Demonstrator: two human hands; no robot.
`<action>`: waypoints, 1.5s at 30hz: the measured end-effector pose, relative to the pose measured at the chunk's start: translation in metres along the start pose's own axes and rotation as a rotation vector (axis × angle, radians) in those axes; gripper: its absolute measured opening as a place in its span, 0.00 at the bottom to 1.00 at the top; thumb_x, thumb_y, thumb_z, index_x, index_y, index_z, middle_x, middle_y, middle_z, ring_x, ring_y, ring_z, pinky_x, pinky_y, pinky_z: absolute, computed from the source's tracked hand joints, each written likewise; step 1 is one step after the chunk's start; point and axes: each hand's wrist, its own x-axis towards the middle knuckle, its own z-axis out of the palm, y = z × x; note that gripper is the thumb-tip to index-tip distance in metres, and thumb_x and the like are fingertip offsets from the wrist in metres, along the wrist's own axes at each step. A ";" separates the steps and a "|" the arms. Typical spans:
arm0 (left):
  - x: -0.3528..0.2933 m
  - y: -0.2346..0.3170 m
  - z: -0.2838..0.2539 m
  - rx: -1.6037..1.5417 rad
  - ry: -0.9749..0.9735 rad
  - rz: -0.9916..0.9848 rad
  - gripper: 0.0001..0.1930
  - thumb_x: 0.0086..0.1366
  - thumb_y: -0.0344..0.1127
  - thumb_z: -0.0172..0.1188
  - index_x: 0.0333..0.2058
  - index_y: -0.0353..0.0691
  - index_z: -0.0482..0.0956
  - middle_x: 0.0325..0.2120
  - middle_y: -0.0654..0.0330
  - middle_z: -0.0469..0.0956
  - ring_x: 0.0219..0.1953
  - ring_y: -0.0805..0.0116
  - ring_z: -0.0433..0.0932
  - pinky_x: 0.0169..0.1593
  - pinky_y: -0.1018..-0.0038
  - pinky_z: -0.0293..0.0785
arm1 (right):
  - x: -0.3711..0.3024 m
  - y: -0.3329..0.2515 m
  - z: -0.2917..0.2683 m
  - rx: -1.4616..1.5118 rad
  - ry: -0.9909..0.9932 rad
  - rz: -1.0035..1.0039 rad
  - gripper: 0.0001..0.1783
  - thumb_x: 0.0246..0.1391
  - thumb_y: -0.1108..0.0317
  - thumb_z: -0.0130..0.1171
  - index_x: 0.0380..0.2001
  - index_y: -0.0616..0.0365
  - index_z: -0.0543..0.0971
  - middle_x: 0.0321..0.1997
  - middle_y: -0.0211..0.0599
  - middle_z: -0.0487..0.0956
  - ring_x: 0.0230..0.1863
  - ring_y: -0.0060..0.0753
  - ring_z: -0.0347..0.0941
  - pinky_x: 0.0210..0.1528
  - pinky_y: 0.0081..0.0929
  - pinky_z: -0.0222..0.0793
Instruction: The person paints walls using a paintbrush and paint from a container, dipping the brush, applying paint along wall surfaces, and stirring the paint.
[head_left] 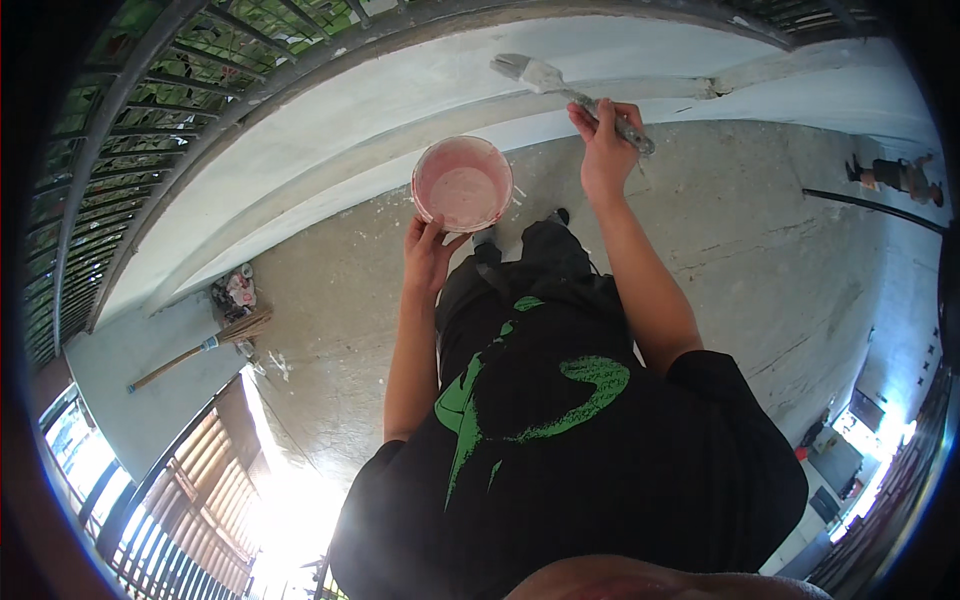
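Observation:
My left hand [430,255] grips the near rim of a round pink tub [427,180], its fingers partly hidden under the side. Pale pinkish paint [465,197] lies in the bottom of the tub. In my right hand [608,160] is a paintbrush [580,98], fingers closed round its grey, paint-spattered handle. The brush's whitish, paint-coated head points up and left, over or against the low wall [400,105]; whether the bristles touch it I cannot tell. The tub is held to the left of the brush, above the floor.
A metal railing [125,130] runs along the wall's top. A broom [200,348] leans at the left, beside a small heap of bags [240,287]. Another person [900,178] is at the far right, near a dark bar [870,205]. Concrete floor [760,240] stretches around my feet.

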 end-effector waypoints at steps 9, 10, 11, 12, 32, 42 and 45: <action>0.002 -0.004 0.001 0.035 -0.010 -0.047 0.14 0.73 0.33 0.60 0.54 0.40 0.71 0.54 0.56 0.75 0.60 0.58 0.74 0.63 0.35 0.74 | 0.003 -0.010 0.041 0.272 0.081 0.031 0.09 0.67 0.74 0.56 0.41 0.59 0.65 0.39 0.47 0.78 0.40 0.48 0.85 0.46 0.33 0.87; 0.002 -0.003 0.001 0.039 -0.012 -0.047 0.14 0.73 0.33 0.60 0.54 0.40 0.71 0.54 0.56 0.75 0.60 0.58 0.74 0.63 0.35 0.74 | -0.004 -0.013 0.040 0.257 0.060 -0.003 0.09 0.67 0.74 0.56 0.41 0.60 0.65 0.39 0.47 0.77 0.40 0.47 0.85 0.46 0.33 0.86; 0.002 -0.003 0.000 0.036 -0.018 -0.049 0.14 0.73 0.33 0.60 0.53 0.40 0.71 0.54 0.56 0.75 0.60 0.58 0.74 0.63 0.35 0.74 | -0.013 -0.013 0.034 0.259 0.061 -0.003 0.09 0.67 0.74 0.56 0.41 0.60 0.65 0.39 0.47 0.77 0.40 0.47 0.85 0.46 0.33 0.86; 0.002 -0.003 0.000 0.034 -0.024 -0.051 0.14 0.73 0.33 0.59 0.53 0.39 0.70 0.54 0.56 0.75 0.60 0.58 0.74 0.63 0.35 0.74 | -0.024 -0.010 0.026 0.181 0.073 0.002 0.09 0.67 0.74 0.56 0.41 0.61 0.65 0.39 0.46 0.77 0.40 0.46 0.85 0.46 0.33 0.86; 0.004 -0.001 0.010 0.056 -0.029 -0.054 0.16 0.73 0.32 0.58 0.56 0.38 0.69 0.54 0.53 0.76 0.58 0.56 0.76 0.63 0.33 0.74 | -0.033 -0.007 0.029 0.127 0.092 -0.021 0.07 0.68 0.74 0.54 0.41 0.61 0.65 0.39 0.44 0.76 0.39 0.43 0.85 0.48 0.35 0.85; 0.006 -0.001 0.009 0.060 -0.030 -0.039 0.15 0.73 0.32 0.58 0.55 0.37 0.71 0.55 0.52 0.76 0.60 0.54 0.75 0.63 0.33 0.74 | -0.026 -0.007 0.057 0.193 0.078 -0.103 0.06 0.69 0.76 0.52 0.39 0.63 0.66 0.38 0.45 0.77 0.36 0.44 0.85 0.45 0.33 0.87; 0.005 0.002 0.019 0.023 -0.059 -0.045 0.12 0.73 0.32 0.61 0.50 0.40 0.70 0.53 0.54 0.76 0.58 0.57 0.76 0.60 0.34 0.77 | -0.040 0.002 0.032 0.115 0.117 -0.046 0.06 0.69 0.76 0.52 0.39 0.63 0.65 0.37 0.45 0.77 0.36 0.43 0.85 0.44 0.33 0.87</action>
